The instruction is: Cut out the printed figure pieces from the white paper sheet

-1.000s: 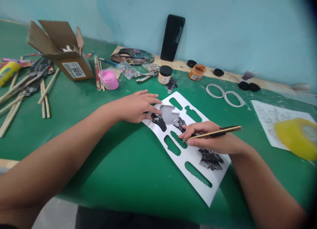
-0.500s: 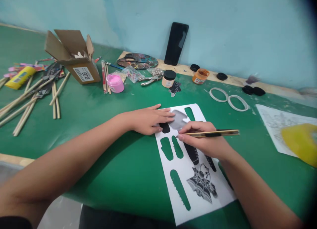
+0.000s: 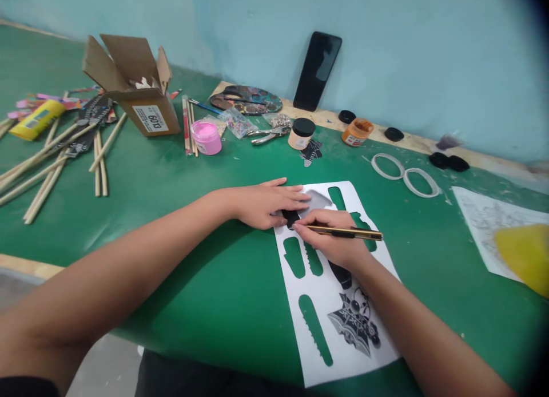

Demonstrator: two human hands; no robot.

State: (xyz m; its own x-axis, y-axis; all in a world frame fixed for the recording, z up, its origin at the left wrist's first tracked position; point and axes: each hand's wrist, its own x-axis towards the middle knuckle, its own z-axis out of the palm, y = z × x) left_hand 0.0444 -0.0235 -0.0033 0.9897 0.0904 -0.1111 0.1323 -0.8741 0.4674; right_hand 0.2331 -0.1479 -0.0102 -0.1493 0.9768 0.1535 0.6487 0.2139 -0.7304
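A white paper sheet (image 3: 343, 369) with several cut-out openings lies on the green table. My left hand (image 3: 266, 205) rests flat on its upper left part, fingers spread, beside a black printed shape (image 3: 291, 217). In my right hand (image 3: 332, 239) is a slim gold craft knife (image 3: 366, 234), held like a pen. Its tip is at the lower edge of that black shape, close to my left fingertips; the blade itself is too small to make out. A grey printed figure (image 3: 355, 324) shows lower on the sheet. My right hand hides part of the paper.
Behind are an open cardboard box (image 3: 152, 119), a pink paint jar (image 3: 206, 138), a lidded jar (image 3: 301, 135), pliers (image 3: 268, 135) and an orange jar (image 3: 357, 133). A phone (image 3: 317, 71) leans on the wall. Wooden sticks (image 3: 47, 197) lie left; white rings (image 3: 388, 166) lie right.
My right hand has moved left across the paper with the craft knife, to the black shape by my left fingers. My left hand stays on the sheet. The view has shifted slightly.
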